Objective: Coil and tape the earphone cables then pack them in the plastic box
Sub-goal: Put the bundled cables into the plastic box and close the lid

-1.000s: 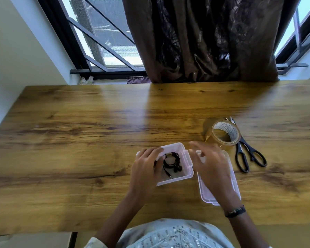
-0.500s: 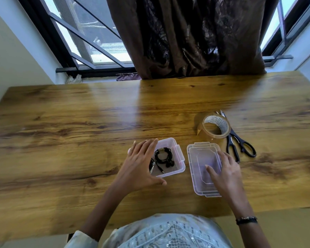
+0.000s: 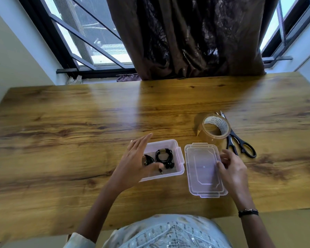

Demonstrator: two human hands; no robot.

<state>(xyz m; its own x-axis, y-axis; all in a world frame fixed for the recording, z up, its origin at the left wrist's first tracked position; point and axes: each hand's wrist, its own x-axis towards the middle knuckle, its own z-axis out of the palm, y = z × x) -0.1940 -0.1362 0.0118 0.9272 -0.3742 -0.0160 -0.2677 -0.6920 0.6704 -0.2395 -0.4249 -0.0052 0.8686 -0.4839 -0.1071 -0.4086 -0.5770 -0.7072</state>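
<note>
2 earphone coils [image 3: 164, 155] are seen in 1 plastic box [image 3: 175, 158]. The lid [image 3: 203, 169] is now gripped by right hand [image 3: 231, 169] fingers; the left hand [image 3: 134, 163] has lifted, fingers open.

Second coil [image 3: 148, 159]: mostly hidden behind my left hand [image 3: 135, 165].
Lid's right edge [image 3: 220, 169]: covered under my right hand's fingers [image 3: 222, 166].

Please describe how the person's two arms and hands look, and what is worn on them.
Both forearms are bare. The right hand has a dark beaded bracelet around its wrist. The left hand wears nothing that shows; near that elbow the edge of a pale sleeve shows. No rings or gloves are visible on either hand.
</note>
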